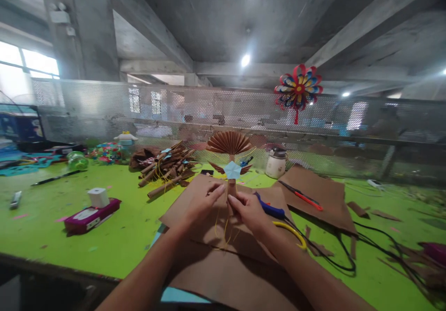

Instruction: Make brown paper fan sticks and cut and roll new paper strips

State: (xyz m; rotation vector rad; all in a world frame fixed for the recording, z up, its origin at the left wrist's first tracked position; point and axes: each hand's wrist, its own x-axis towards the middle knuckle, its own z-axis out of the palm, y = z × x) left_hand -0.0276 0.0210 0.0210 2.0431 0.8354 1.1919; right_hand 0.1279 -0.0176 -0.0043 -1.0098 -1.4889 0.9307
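A brown pleated paper fan (229, 143) stands upright on a brown paper handle, with a light blue paper star (232, 170) at its base. My left hand (202, 203) and my right hand (249, 210) both pinch the handle from either side, fingers closed on it. Thin yellow strings (223, 230) hang down from the handle between my hands. The hands hover over brown paper sheets (223, 255) lying on the green table (132, 227).
A pile of rolled brown paper fans (167, 167) lies behind. A magenta box with a white cube (92, 212) sits left. A blue-handled tool (270, 209), red-handled cutter (304, 197), white jar (276, 163) and black cables (334, 250) are right. A colourful paper pinwheel (298, 89) hangs on the mesh fence.
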